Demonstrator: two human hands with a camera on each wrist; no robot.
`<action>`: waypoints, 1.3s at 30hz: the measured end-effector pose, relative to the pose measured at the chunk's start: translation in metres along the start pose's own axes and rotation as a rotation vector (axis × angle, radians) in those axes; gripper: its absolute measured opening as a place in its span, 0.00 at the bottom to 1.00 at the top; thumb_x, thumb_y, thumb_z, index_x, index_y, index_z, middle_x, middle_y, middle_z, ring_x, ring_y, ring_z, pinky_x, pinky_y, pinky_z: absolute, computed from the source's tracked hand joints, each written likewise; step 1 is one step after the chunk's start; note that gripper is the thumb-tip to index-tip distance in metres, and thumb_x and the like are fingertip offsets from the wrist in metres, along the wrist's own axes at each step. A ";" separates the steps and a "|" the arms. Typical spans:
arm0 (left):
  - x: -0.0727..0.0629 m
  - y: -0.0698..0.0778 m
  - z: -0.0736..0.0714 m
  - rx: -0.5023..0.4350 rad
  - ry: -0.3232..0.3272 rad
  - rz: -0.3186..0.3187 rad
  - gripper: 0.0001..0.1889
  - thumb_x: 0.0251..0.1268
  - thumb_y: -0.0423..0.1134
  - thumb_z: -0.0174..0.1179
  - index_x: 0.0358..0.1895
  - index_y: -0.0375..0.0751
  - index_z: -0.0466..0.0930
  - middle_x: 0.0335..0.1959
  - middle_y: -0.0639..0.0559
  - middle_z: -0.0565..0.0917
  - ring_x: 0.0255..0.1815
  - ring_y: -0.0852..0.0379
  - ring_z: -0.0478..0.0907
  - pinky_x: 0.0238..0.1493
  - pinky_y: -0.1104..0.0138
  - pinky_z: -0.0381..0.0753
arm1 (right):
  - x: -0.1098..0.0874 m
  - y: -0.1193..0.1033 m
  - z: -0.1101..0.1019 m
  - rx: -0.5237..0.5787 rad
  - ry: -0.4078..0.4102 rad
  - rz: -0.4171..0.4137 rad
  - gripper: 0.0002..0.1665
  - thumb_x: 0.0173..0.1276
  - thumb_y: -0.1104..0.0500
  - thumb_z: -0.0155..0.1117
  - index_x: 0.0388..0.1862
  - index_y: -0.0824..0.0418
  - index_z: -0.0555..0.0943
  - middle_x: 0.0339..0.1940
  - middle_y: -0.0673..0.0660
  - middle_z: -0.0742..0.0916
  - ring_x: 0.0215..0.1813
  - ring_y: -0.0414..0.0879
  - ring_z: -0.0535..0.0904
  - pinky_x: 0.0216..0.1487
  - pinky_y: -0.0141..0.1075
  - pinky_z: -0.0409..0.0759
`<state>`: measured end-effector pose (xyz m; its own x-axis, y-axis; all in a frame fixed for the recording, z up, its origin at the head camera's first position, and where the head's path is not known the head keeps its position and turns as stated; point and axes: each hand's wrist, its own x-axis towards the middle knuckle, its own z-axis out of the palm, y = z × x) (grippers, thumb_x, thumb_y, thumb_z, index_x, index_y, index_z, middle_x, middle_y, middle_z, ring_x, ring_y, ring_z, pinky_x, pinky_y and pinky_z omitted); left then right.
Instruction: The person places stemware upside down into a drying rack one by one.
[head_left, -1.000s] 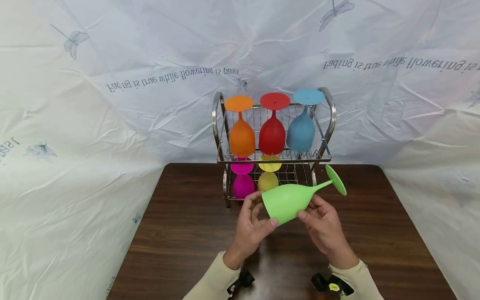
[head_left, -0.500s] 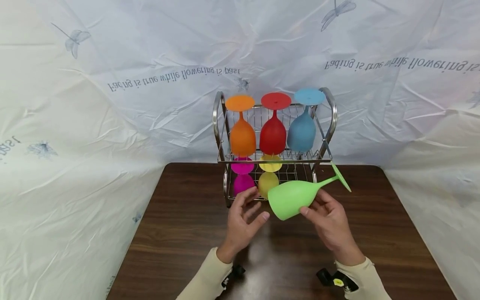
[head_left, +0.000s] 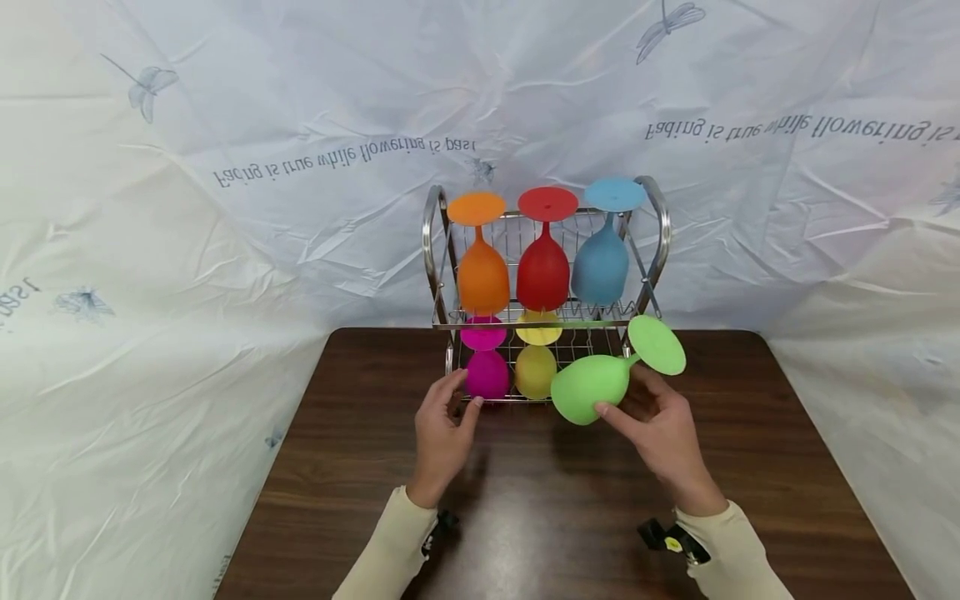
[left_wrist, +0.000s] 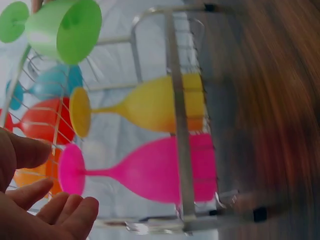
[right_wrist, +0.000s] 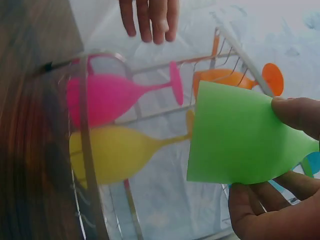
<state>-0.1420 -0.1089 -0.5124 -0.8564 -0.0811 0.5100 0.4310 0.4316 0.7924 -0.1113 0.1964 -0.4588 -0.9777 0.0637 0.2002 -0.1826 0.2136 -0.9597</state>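
Note:
My right hand (head_left: pixel 663 433) holds a green plastic goblet (head_left: pixel 592 387) by its bowl, thumb on the near side. The goblet is tilted, with its foot up to the right and its mouth toward the lower left, in front of the rack's lower right part. In the right wrist view the green goblet (right_wrist: pixel 240 135) is pinched between thumb and fingers. My left hand (head_left: pixel 442 433) has its fingers spread beside a magenta goblet (head_left: pixel 487 373), with nothing in its grasp. Next to that one a yellow goblet (head_left: pixel 536 372) stands upside down on the lower tier.
A two-tier metal rack (head_left: pixel 431 242) stands at the table's back edge. Upside down on its top tier are an orange goblet (head_left: pixel 483 279), a red goblet (head_left: pixel 543 271) and a blue goblet (head_left: pixel 601 267). The dark wooden table (head_left: pixel 337 500) meets white printed sheeting (head_left: pixel 337 225) behind.
My left hand has let go of the green goblet's rim and moved left toward the rack's lower left corner. My right hand has turned the goblet, bringing its foot toward the camera and its mouth away.

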 end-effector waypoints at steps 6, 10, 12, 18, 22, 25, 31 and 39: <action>0.006 -0.018 -0.002 0.138 0.023 -0.036 0.23 0.68 0.32 0.72 0.65 0.33 0.83 0.63 0.36 0.83 0.50 0.39 0.85 0.50 0.47 0.89 | 0.007 0.010 -0.001 -0.137 0.006 -0.017 0.42 0.66 0.62 0.79 0.78 0.62 0.73 0.69 0.61 0.79 0.60 0.28 0.79 0.55 0.18 0.81; 0.011 -0.029 -0.001 0.189 0.027 -0.048 0.24 0.67 0.30 0.72 0.65 0.32 0.82 0.64 0.34 0.83 0.47 0.36 0.84 0.47 0.45 0.88 | 0.008 0.021 -0.001 -0.229 0.018 -0.002 0.43 0.64 0.59 0.81 0.76 0.63 0.74 0.69 0.63 0.80 0.64 0.46 0.83 0.54 0.15 0.78; 0.013 -0.035 -0.001 0.205 0.032 -0.049 0.24 0.66 0.30 0.72 0.65 0.31 0.82 0.63 0.33 0.83 0.46 0.35 0.84 0.46 0.44 0.87 | 0.009 0.026 -0.001 -0.270 0.020 0.000 0.43 0.64 0.58 0.82 0.76 0.62 0.75 0.69 0.63 0.80 0.65 0.56 0.84 0.54 0.14 0.76; 0.017 -0.047 0.000 0.240 0.028 -0.082 0.25 0.66 0.29 0.73 0.66 0.32 0.82 0.62 0.34 0.84 0.51 0.35 0.86 0.51 0.47 0.88 | 0.011 0.038 -0.001 -0.331 0.014 -0.016 0.43 0.64 0.54 0.82 0.76 0.60 0.75 0.71 0.63 0.80 0.66 0.63 0.83 0.58 0.25 0.82; 0.020 -0.053 0.003 0.233 0.018 -0.112 0.26 0.65 0.28 0.72 0.67 0.33 0.81 0.62 0.34 0.84 0.51 0.37 0.87 0.50 0.46 0.89 | 0.017 0.045 -0.001 -0.345 0.012 -0.021 0.42 0.64 0.54 0.82 0.75 0.59 0.76 0.70 0.63 0.80 0.66 0.62 0.83 0.60 0.46 0.88; 0.022 -0.055 0.005 0.224 0.008 -0.138 0.27 0.66 0.28 0.72 0.69 0.34 0.80 0.62 0.34 0.84 0.50 0.39 0.88 0.49 0.46 0.90 | 0.022 0.051 -0.001 -0.343 0.000 -0.016 0.42 0.64 0.56 0.82 0.75 0.61 0.76 0.70 0.64 0.80 0.65 0.63 0.83 0.59 0.52 0.88; 0.024 -0.060 0.007 0.224 0.011 -0.135 0.27 0.67 0.28 0.71 0.70 0.34 0.80 0.59 0.36 0.86 0.48 0.44 0.89 0.48 0.51 0.92 | 0.034 0.061 0.001 -0.367 -0.016 0.015 0.42 0.65 0.58 0.80 0.75 0.65 0.74 0.70 0.67 0.79 0.67 0.68 0.81 0.61 0.61 0.85; 0.028 -0.064 0.007 0.237 0.021 -0.125 0.26 0.68 0.25 0.69 0.69 0.34 0.80 0.53 0.37 0.88 0.48 0.46 0.89 0.46 0.57 0.92 | 0.046 0.064 0.005 -0.463 -0.007 0.010 0.41 0.65 0.58 0.80 0.73 0.69 0.75 0.69 0.70 0.79 0.66 0.69 0.82 0.59 0.61 0.86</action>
<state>-0.1955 -0.1327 -0.5513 -0.8917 -0.1644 0.4218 0.2417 0.6149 0.7507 -0.1684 0.2084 -0.5121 -0.9801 0.0617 0.1887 -0.1092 0.6262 -0.7719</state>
